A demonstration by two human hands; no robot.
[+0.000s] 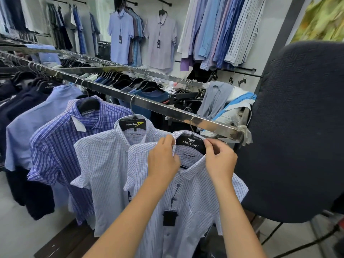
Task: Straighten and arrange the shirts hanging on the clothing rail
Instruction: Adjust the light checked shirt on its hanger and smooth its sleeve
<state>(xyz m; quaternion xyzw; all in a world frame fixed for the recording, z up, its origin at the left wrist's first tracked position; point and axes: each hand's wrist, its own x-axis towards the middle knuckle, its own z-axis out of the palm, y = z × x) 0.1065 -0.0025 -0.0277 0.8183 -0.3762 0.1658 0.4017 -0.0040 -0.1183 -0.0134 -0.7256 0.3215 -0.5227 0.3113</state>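
Observation:
A white shirt with a fine blue check (193,198) hangs nearest me on a black hanger (189,143) hooked over the steel clothing rail (167,108). My left hand (163,159) grips the left side of its collar. My right hand (219,159) pinches the right side of the collar at the hanger's shoulder. A black price tag (169,217) dangles down the shirt's front. Behind it hang a second white checked shirt (104,164), a blue-purple plaid shirt (59,146) and a plain light blue shirt (33,120), then dark navy garments (16,101).
A dark padded chair back (297,127) stands close on the right, past the rail's end. Loose grey and blue clothes (223,101) lie heaped behind the rail end. A second rail (141,71) with hangers runs behind. More shirts hang on the back wall (160,40).

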